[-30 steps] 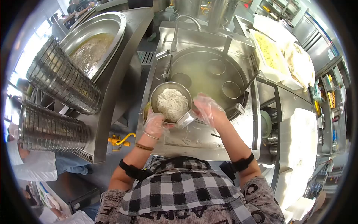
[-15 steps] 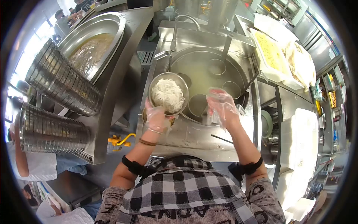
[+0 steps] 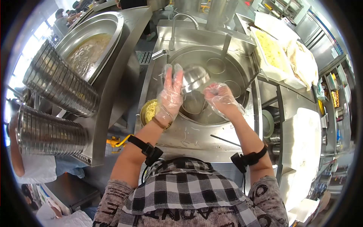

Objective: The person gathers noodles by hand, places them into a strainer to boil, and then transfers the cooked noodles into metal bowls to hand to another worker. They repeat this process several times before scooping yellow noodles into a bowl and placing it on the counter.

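Observation:
A shiny metal bowl [image 3: 196,78] is tipped over above the big round pot [image 3: 234,109], its inside turned away from me. My left hand [image 3: 170,94], in a clear plastic glove, is at the bowl's left side with fingers pointing up and away, holding it; the exact grip is partly hidden. Below the bowl, a round noodle strainer [image 3: 193,104] hangs in the pot's cloudy water. My right hand [image 3: 223,99], also gloved, has its fingers curled at the strainer's right side, closed around its handle, which is mostly covered.
A bowl of yellow noodles [image 3: 150,110] sits left of the pot. More strainers [image 3: 216,66] hang in the water. A faucet [image 3: 172,41] stands behind. Stacked metal bowls [image 3: 53,130] are at left, a white tub of yellow food [image 3: 270,49] at right. A dark rod [image 3: 225,140] lies in front.
My left hand has raised the bowl of white noodles and turned it over above the strainer; the noodles no longer show. The yellow noodle bowl is now uncovered. My right hand has shifted slightly left and up.

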{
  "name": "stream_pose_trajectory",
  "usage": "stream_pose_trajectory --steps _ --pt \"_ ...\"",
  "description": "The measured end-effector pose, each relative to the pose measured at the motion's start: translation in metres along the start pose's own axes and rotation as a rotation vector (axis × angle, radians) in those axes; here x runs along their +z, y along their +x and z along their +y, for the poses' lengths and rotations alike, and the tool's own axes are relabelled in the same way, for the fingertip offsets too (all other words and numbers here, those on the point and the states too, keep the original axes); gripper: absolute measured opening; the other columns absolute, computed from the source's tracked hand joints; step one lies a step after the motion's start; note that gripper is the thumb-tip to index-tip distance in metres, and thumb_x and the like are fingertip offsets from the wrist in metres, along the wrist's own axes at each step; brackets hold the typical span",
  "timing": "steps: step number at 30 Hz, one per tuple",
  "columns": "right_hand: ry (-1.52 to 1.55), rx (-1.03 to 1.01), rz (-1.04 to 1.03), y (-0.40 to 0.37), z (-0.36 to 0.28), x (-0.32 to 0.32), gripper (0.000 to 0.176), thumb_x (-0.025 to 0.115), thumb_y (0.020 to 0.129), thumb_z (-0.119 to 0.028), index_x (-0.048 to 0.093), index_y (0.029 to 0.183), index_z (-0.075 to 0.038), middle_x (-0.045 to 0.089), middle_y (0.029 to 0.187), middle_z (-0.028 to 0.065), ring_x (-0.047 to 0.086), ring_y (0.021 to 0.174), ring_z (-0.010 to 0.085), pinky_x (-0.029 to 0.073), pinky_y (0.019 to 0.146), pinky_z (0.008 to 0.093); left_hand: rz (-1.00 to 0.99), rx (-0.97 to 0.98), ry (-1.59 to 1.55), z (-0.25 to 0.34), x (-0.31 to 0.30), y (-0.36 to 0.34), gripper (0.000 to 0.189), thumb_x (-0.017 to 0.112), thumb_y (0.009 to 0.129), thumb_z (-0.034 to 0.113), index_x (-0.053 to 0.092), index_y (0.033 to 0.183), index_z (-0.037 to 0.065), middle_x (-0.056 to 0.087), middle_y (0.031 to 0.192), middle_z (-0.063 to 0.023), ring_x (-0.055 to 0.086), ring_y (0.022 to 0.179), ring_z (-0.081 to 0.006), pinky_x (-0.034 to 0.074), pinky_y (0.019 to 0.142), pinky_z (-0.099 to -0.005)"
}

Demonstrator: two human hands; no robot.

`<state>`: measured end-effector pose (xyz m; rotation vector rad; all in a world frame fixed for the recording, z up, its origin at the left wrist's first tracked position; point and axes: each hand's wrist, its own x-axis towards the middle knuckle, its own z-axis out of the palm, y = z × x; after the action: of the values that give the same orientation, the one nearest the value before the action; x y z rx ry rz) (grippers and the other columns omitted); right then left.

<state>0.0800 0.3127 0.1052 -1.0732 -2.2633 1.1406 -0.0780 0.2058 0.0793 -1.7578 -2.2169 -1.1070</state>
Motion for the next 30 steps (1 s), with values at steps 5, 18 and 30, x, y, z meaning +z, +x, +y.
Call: stream_pose_trajectory --steps 5,18,30 --pt "-0.151 -0.13 -0.136 0.005 0.021 0.041 0.022 0.053 0.075 -0.026 0.058 0.087 -0.007 0.059 0.089 0.011 0.055 0.083 0.0273 0.043 0.075 0.033 0.267 -0.091 -0.105 0.0 -0.016 -0.002 0.067 0.042 0.069 -0.009 0.023 0.129 0.013 0.021 0.131 -0.023 0.041 0.106 -0.0411 0.044 0.076 -0.04" --pt "0.911 0.321 -0.045 -0.134 -0.066 0.036 0.039 0.054 0.081 -0.025 0.048 0.108 0.002 0.052 0.059 0.0079 0.053 0.053 0.0167 0.044 0.052 0.0287 0.099 -0.677 -1.279 -0.047 -0.095 -0.144 0.063 0.041 0.069 -0.006 0.02 0.127 0.008 0.041 0.114 -0.0171 0.052 0.096 -0.0279 0.054 0.067 -0.0366" --pt "1.365 0.615 -0.241 -0.177 0.077 0.099 0.035 0.043 0.08 -0.005 0.038 0.114 -0.004 0.042 0.058 0.0009 0.04 0.047 0.0123 0.035 0.043 0.0247 -0.086 -1.106 -1.621 -0.038 -0.104 -0.204 0.051 0.054 0.07 0.011 0.033 0.117 0.011 0.046 0.107 -0.0118 0.055 0.088 -0.0275 0.053 0.059 -0.042"
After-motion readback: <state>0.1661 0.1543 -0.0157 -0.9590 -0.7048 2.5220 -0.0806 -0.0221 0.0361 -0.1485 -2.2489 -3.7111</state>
